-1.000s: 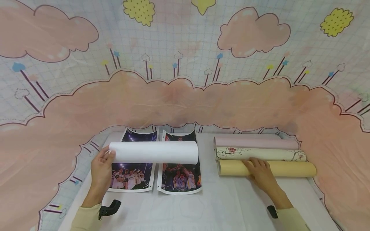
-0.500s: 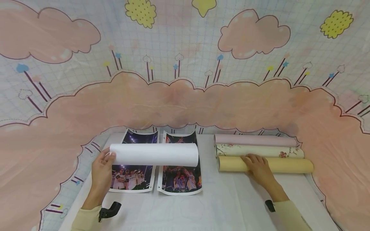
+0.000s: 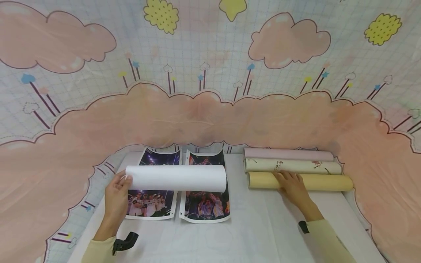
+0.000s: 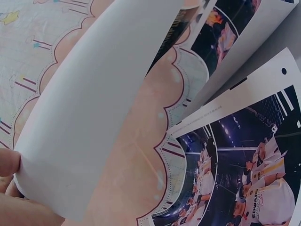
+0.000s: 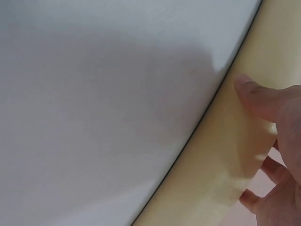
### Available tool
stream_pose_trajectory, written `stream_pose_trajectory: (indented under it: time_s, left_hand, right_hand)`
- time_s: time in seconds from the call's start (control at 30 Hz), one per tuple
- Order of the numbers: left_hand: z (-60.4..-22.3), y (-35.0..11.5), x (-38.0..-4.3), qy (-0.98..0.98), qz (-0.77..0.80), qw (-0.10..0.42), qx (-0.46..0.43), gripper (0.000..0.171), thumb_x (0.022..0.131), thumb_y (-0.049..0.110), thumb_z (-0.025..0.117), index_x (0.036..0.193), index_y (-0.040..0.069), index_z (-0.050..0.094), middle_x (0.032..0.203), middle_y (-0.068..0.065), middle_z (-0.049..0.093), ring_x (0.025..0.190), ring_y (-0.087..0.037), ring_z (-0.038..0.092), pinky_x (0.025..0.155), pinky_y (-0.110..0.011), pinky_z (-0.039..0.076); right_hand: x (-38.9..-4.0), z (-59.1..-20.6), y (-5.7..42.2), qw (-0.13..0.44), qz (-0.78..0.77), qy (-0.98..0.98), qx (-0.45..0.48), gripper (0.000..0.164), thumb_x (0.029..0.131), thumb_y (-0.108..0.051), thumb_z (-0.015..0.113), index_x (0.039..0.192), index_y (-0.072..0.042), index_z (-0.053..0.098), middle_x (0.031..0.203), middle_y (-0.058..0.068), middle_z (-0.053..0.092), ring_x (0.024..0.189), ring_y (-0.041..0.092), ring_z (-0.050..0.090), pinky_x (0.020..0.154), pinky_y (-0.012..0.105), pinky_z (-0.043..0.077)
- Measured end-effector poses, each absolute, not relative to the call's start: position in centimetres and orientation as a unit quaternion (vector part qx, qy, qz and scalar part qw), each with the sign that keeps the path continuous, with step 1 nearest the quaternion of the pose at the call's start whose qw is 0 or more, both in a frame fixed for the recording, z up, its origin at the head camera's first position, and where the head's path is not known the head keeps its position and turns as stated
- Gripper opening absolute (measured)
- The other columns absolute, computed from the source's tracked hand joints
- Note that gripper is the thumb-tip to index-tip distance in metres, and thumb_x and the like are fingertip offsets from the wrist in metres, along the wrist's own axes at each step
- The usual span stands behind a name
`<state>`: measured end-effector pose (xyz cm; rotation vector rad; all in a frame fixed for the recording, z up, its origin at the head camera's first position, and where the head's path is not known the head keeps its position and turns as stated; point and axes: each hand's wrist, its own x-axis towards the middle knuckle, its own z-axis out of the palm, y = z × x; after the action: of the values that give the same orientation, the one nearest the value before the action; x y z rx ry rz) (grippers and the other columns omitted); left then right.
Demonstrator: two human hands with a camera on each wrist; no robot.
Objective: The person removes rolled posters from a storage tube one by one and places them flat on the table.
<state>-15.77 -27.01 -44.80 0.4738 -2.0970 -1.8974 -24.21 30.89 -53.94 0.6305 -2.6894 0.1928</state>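
My left hand (image 3: 116, 193) pinches the left end of a rolled poster (image 3: 177, 178), white side out, held over two photo posters. In the left wrist view a strip of dark print shows by the edge of the rolled poster (image 4: 89, 99). The left photo poster (image 3: 152, 204) and right photo poster (image 3: 206, 206) lie side by side, their middles hidden. My right hand (image 3: 292, 188) grips a yellow wallpaper roll (image 3: 329, 182), thumb on the near side and fingers over the far side in the right wrist view. Behind it lie a flowered wallpaper roll (image 3: 296, 166) and a pink one (image 3: 289, 153).
A white table surface (image 3: 230, 241) runs beneath everything. Behind rises a hanging cloth (image 3: 213, 117) printed with clouds and stars, which also drapes along both sides. A black wrist mount (image 3: 125, 243) sits at the left sleeve.
My right hand has pushed the yellow roll toward the back, and the flowered and pink rolls have moved back with it. The flower pattern has turned. My left hand stays nearly still.
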Motion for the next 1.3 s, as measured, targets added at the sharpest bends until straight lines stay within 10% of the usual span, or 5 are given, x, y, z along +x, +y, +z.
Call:
stream_pose_trajectory:
  time_s: [0.47,0.87,1.3]
  left_hand:
    - [-44.7,-26.3,-16.0,-0.719,-0.664,0.137,0.153,0.044,0.101,0.026,0.054,0.140,0.005,0.049,0.121,0.011,0.065,0.108,0.004,0.058,0.092,-0.009,0.043]
    - [-43.0,-21.8,-18.5,-0.721,-0.674,0.140,0.079,0.039,0.103,0.018,0.050,0.138,0.000,0.049,0.135,-0.017,0.060,0.108,0.002,0.060,0.090,-0.010,0.046]
    - [-42.3,-15.9,-20.0,-0.661,-0.736,0.140,0.030,0.034,0.102,0.008,0.048,0.134,-0.002,0.050,0.134,-0.024,0.060,0.113,-0.007,0.062,0.107,-0.038,0.045]
  right_hand:
    - [-22.9,-52.3,29.1,0.211,0.121,-0.953,0.183,0.065,0.080,-0.013,0.079,0.138,-0.008,0.052,0.132,0.023,0.055,0.121,0.046,0.050,0.098,0.067,0.038]
    - [-19.9,-45.5,22.3,0.345,0.156,-0.892,0.248,0.047,0.085,-0.021,0.069,0.129,-0.007,0.059,0.125,0.017,0.060,0.114,0.041,0.056,0.097,0.057,0.044]
    - [-19.0,-44.0,18.2,0.346,0.087,-0.887,0.294,0.055,0.085,-0.031,0.073,0.135,-0.014,0.056,0.133,0.016,0.056,0.125,0.037,0.049,0.104,0.058,0.038]
